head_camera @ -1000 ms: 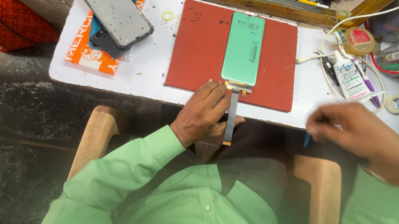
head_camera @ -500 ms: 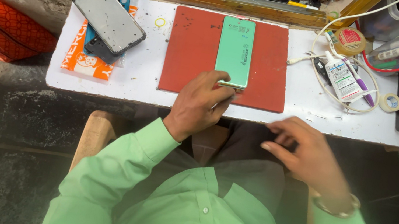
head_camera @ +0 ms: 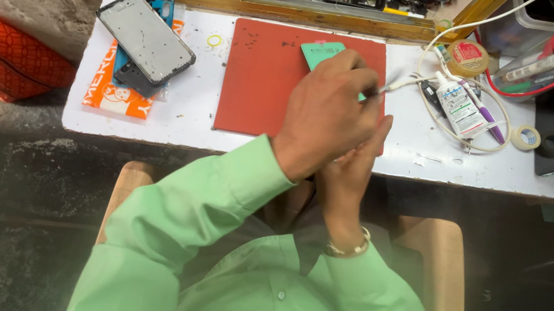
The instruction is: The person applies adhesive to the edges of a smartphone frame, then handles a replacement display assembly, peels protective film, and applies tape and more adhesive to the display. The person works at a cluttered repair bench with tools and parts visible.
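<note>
Red mat (head_camera: pixel 259 84) on white bench (head_camera: pixel 184 124), green phone panel (head_camera: pixel 321 53) at mat's far edge under left hand (head_camera: pixel 326 115), fingers clamped on thin metal tool (head_camera: pixel 387 89), right hand (head_camera: pixel 351 165) pressed beneath, finger state hidden.

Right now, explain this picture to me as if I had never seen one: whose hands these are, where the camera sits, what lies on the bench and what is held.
The camera is worn on the person's head and looks straight down, so the green sleeves belong to the wearer. There is no machine, only two bare hands. The left hand lies over a mint-green phone panel on a red work mat. The right hand is pressed in beside it; a thin metal tool pokes out past the fingers, but which hand grips it is hidden. On the white bench to the left lies a grey phone frame on an orange packet. To the right stand a small glue bottle and a tape roll.
</note>
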